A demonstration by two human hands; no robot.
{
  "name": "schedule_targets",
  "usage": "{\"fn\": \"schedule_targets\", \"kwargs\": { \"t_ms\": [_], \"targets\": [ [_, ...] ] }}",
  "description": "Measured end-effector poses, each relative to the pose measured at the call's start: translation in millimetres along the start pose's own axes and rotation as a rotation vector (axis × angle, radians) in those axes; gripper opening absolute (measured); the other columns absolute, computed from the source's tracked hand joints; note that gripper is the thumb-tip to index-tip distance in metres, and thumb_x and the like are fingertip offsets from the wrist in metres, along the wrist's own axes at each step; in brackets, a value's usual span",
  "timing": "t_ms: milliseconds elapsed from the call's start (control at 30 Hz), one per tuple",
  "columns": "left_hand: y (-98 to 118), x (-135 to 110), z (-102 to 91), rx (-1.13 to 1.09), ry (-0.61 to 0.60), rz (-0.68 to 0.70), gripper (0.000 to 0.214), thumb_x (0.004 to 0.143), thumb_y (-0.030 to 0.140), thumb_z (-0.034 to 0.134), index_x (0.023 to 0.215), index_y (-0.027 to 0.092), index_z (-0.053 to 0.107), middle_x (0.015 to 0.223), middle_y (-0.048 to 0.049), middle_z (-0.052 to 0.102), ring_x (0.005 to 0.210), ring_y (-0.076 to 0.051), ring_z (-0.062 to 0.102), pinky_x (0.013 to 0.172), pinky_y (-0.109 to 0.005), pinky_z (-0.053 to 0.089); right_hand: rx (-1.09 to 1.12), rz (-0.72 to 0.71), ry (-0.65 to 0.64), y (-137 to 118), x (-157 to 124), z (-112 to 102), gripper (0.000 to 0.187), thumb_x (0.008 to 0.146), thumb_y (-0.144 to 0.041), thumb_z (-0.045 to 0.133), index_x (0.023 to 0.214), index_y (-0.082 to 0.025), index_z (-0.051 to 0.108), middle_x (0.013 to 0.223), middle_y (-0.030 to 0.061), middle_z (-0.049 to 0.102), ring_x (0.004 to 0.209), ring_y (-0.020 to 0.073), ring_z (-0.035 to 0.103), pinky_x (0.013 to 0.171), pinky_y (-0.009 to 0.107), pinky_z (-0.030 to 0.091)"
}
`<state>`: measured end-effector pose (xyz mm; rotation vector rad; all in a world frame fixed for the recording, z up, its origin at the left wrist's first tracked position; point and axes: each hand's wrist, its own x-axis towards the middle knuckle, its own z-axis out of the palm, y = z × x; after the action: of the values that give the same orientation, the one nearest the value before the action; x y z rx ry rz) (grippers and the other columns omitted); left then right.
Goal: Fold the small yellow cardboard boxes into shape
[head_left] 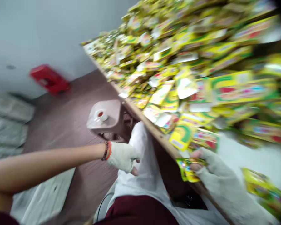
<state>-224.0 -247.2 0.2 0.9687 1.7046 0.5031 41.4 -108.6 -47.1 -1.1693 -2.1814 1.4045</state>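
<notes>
My right hand (207, 165), in a pale fingerless glove, pinches a small shiny yellow packet (189, 175) at the table's front edge. Just beyond it lie flat yellow-and-green printed cartons (182, 136), part of a large heap. My left hand (123, 157), gloved alike and with a bracelet at the wrist, hangs over my white-clad leg. Its thumb and forefinger stand apart, loosely bent, and nothing shows between them; the other fingers are hidden. More yellow packets (264, 190) lie on the white tabletop (239, 153) right of my right hand. Motion blurs the print.
The heap of yellow packs (168, 53) covers most of the table, whose wooden edge (152, 126) runs along my leg. A pale plastic stool (112, 112) stands beside the table. Farther off are a red plastic stool (49, 78) and pale wrapped stacks (9, 125) on the left.
</notes>
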Motion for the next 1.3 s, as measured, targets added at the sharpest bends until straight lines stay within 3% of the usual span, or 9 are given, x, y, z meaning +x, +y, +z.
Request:
{"fn": "schedule_targets", "kwargs": {
  "t_ms": [100, 200, 333, 467, 567, 767, 867, 1100, 1300],
  "targets": [
    [63, 42, 34.5, -0.061, -0.322, 0.331, 0.039, 0.078, 0.039, 0.068, 0.109, 0.017, 0.060, 0.081, -0.0032, 0.065, 0.065, -0.013, 0.058, 0.056, -0.021, 0.044, 0.006, -0.004, 0.218, -6, -13, -27, 0.021, 0.077, -0.038, 0.057, 0.092, -0.024, 0.059, 0.083, 0.0050, 0.066, 0.071, 0.0205, 0.062, 0.062, 0.032, 0.054],
    [107, 70, 84.6, -0.394, -0.484, 0.396, 0.049, 0.081, 0.048, 0.063, 0.115, 0.016, 0.047, 0.088, -0.0069, 0.064, 0.072, -0.016, 0.063, 0.060, -0.024, 0.050, -0.035, 0.017, 0.467, -3, -23, -51, 0.020, 0.079, -0.035, 0.053, 0.096, -0.024, 0.058, 0.089, 0.0055, 0.066, 0.077, 0.0197, 0.062, 0.070, 0.032, 0.053],
    [139, 101, 141.7, -0.424, -0.452, 0.429, 0.041, 0.080, 0.048, 0.063, 0.097, 0.016, 0.044, 0.067, -0.0007, 0.059, 0.055, -0.012, 0.059, 0.052, -0.023, 0.049, 0.021, 0.095, 0.627, 18, -41, -71, 0.038, 0.080, -0.035, 0.053, 0.116, -0.021, 0.052, 0.096, 0.0078, 0.066, 0.076, 0.0192, 0.062, 0.067, 0.032, 0.052],
    [151, 123, 170.3, -0.290, -0.484, 0.485, 0.039, 0.080, 0.050, 0.060, 0.093, 0.016, 0.044, 0.064, 0.0017, 0.057, 0.047, -0.009, 0.053, 0.045, -0.020, 0.044, 0.194, 0.133, 0.516, 37, -53, -84, 0.044, 0.081, -0.038, 0.052, 0.119, -0.017, 0.049, 0.097, 0.0093, 0.066, 0.076, 0.0187, 0.064, 0.063, 0.030, 0.053],
    [155, 126, 171.0, -0.060, -0.456, 0.530, 0.032, 0.087, 0.048, 0.051, 0.093, 0.017, 0.046, 0.062, 0.0029, 0.053, 0.048, -0.010, 0.052, 0.046, -0.021, 0.044, 0.246, 0.144, 0.392, 40, -55, -95, 0.025, 0.078, -0.035, 0.054, 0.096, -0.018, 0.054, 0.086, 0.0057, 0.066, 0.072, 0.0171, 0.063, 0.060, 0.027, 0.053],
    [171, 113, 123.2, 1.021, 0.291, 0.861, 0.023, 0.087, 0.033, 0.053, 0.105, 0.018, 0.055, 0.101, -0.0100, 0.061, 0.092, -0.025, 0.059, 0.078, -0.038, 0.047, 0.063, 0.161, 0.425, 42, -50, -125, 0.018, 0.078, -0.032, 0.057, 0.090, -0.019, 0.054, 0.075, 0.0018, 0.061, 0.058, 0.0136, 0.059, 0.047, 0.022, 0.048],
    [174, 116, 105.4, 1.350, 0.302, 0.827, 0.037, 0.079, 0.034, 0.063, 0.111, 0.019, 0.055, 0.101, -0.0092, 0.061, 0.093, -0.030, 0.057, 0.076, -0.042, 0.047, 0.103, 0.223, 0.429, 53, -41, -134, 0.020, 0.080, -0.035, 0.056, 0.093, -0.020, 0.053, 0.072, 0.0012, 0.061, 0.051, 0.0136, 0.058, 0.040, 0.022, 0.045],
    [184, 129, 111.3, 1.109, 0.361, 0.918, 0.067, 0.076, 0.032, 0.061, 0.136, 0.019, 0.035, 0.120, -0.0103, 0.054, 0.105, -0.027, 0.054, 0.086, -0.039, 0.046, -0.001, 0.130, 0.549, 57, -43, -145, 0.023, 0.080, -0.037, 0.058, 0.092, -0.018, 0.063, 0.083, 0.0052, 0.067, 0.074, 0.0194, 0.065, 0.058, 0.026, 0.051],
    [192, 114, 149.0, 1.040, 0.382, 0.961, 0.052, 0.065, 0.030, 0.067, 0.113, 0.018, 0.052, 0.109, -0.0100, 0.056, 0.101, -0.029, 0.054, 0.087, -0.042, 0.045, 0.174, 0.016, 0.732, 55, -53, -148, 0.030, 0.081, -0.043, 0.058, 0.096, -0.017, 0.062, 0.084, 0.0047, 0.067, 0.073, 0.0186, 0.063, 0.060, 0.027, 0.051]
  ]
}}
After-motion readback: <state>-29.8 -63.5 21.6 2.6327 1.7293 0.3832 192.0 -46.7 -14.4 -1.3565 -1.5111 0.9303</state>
